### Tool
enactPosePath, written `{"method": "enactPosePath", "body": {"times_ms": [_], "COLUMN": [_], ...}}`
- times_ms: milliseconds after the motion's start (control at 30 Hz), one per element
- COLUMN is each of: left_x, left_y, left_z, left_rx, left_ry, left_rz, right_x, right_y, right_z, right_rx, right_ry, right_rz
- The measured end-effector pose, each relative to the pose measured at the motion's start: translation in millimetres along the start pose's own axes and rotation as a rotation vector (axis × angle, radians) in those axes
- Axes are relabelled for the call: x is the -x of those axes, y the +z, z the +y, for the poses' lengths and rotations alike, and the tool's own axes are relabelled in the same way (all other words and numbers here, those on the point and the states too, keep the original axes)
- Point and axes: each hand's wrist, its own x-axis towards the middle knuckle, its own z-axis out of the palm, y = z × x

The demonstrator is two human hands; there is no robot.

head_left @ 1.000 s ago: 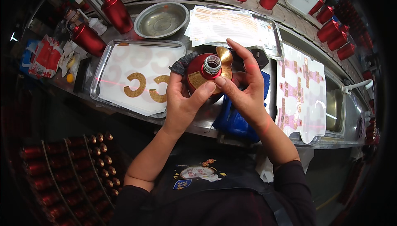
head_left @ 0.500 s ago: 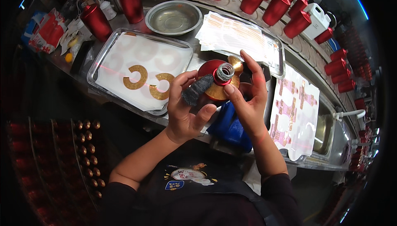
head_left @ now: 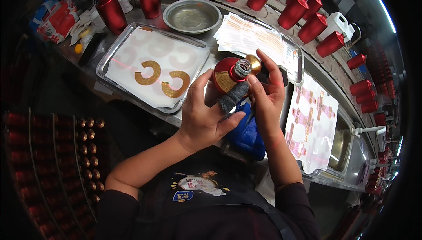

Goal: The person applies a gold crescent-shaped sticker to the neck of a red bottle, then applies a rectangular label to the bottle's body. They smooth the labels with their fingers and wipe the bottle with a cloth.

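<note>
I view a metal bench from the head camera. A tray rests at its left, a pink-patterned sheet lies at its right, and a basin sits behind the tray. A blue cloth occupies the near edge. I locate the red bottle between both hands, its neck tilted rightward. The right hand grips it: thumb against the shoulder beside the neck, forefinger extended; I cannot tell how its remaining fingers sit. The left hand has its fingers spread, thumb apart from the bottle. A gold label shows on both sides of the neck. Two gold crescents lie side by side in the tray. A dark sleeve on one left finger meets the label's lower edge.
</note>
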Motion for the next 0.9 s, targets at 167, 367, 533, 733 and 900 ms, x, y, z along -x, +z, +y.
{"method": "enactPosePath", "body": {"times_ms": [167, 367, 533, 733, 900], "left_x": [-7.0, 2.2, -21.4, -47.9, -46.2], "left_y": [5.3, -2.9, 14.0, -5.5, -3.0], "left_z": [24.1, 18.0, 2.6, -19.6, -17.7], "left_rx": [-0.227, 0.155, 0.102, 1.020, 0.586], "left_ry": [-0.068, -0.154, -0.242, -0.536, -0.363], "left_rz": [-0.082, 0.056, -0.054, -0.299, -0.307], "right_x": [-5.1, -6.9, -11.0, -5.0, -1.6], "right_y": [-6.1, -14.2, -12.8, -19.9, -18.1], "right_z": [0.9, -1.4, 1.4, 2.6, 1.5], "right_rx": [-0.088, -0.083, -0.091, -0.039, -0.049], "right_ry": [-0.026, -0.005, -0.052, -0.091, -0.095], "right_rz": [-0.038, -0.076, -0.108, -0.059, -0.017]}}
